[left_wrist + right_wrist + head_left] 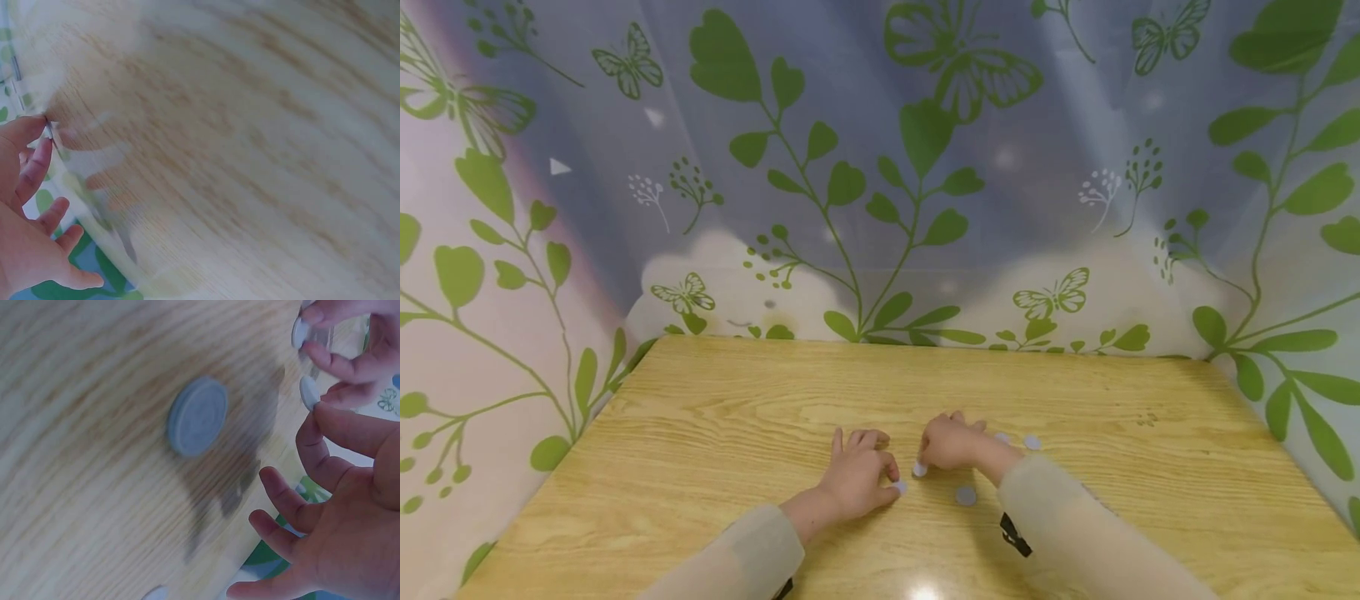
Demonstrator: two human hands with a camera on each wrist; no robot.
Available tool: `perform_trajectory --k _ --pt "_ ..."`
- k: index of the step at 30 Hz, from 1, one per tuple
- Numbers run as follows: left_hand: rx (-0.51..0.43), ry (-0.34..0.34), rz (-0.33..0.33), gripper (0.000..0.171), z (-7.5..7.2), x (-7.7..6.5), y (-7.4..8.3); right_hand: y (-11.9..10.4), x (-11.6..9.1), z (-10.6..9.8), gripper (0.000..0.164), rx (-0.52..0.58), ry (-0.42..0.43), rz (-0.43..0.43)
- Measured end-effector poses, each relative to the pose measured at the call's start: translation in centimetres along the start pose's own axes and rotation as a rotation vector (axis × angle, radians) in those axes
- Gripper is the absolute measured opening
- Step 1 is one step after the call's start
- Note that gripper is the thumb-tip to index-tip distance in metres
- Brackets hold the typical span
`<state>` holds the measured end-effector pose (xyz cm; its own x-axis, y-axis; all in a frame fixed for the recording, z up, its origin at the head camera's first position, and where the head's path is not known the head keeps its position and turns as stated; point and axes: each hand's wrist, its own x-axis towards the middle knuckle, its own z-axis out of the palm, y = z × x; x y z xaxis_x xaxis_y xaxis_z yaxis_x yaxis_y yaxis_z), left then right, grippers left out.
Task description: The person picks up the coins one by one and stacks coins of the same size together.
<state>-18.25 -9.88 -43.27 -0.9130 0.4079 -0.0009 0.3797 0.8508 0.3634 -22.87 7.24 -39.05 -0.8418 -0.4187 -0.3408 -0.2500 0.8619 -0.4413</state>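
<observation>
My left hand (856, 479) is low over the table, pinching a small silvery coin (900, 487) between thumb and forefinger. Just right of it, my right hand (951, 442) pinches another coin (919, 469). In the right wrist view, the coin in my right hand (309, 392) is tilted on edge, close below the one in my left hand (300, 332). The other fingers of the right hand are spread apart. A grey coin with a raised rim (197, 417) lies flat on the wood nearby. The left wrist view shows the left hand (31, 206) at its edge, its coin barely visible.
Beyond the right wrist lie two more pale coins (1032, 442), one (1003, 437) partly behind the forearm. The wood-grain table (715, 417) ends at a leaf-and-butterfly curtain (865, 208), which also runs along both sides. Small dark marks (1147, 419) show on the right of the tabletop.
</observation>
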Motion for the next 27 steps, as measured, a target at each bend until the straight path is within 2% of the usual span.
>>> perform_trajectory --k 12,27 --pt "0.028 0.013 0.002 0.010 0.0 0.2 -0.1 -1.8 0.0 1.2 0.008 -0.037 0.000 -0.010" --pt "0.046 0.015 0.006 0.010 0.0 0.2 0.0 -2.2 0.2 2.4 0.008 -0.069 0.043 0.016"
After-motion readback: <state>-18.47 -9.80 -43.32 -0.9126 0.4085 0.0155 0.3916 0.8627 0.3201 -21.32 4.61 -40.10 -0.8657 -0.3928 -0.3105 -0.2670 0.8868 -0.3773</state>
